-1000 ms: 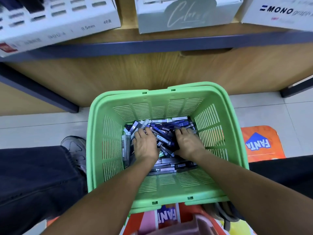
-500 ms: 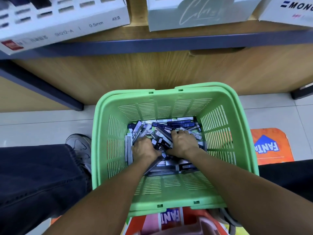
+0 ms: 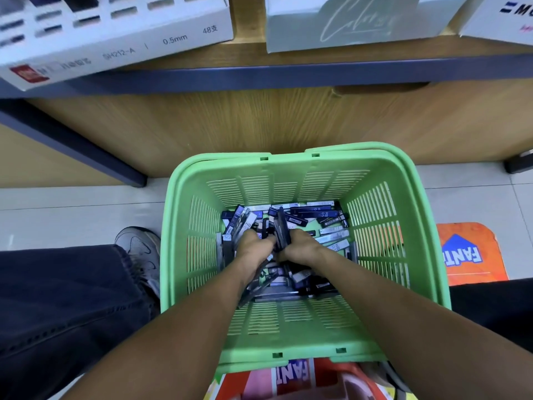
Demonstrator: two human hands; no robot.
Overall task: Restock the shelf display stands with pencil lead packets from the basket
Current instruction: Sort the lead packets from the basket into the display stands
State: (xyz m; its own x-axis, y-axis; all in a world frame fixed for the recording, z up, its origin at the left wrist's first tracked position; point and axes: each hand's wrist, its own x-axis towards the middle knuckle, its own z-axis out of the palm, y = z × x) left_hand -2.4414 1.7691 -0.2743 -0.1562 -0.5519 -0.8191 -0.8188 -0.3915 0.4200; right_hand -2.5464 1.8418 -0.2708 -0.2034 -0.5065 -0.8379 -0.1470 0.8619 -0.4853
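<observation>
Both hands sit deep in the green basket [image 3: 305, 180]; the right hand [image 3: 302, 248] clamps a bunch of pencil lead packets [image 3: 281, 229], and the left hand [image 3: 251, 248] curls around more just beside it. They look light, stiff and slick; best squeezed across the flat sides

Left hand [image 3: 253, 248] and right hand [image 3: 300, 246] drawn together, now gripping upright bundle of packets [image 3: 281, 226].
</observation>
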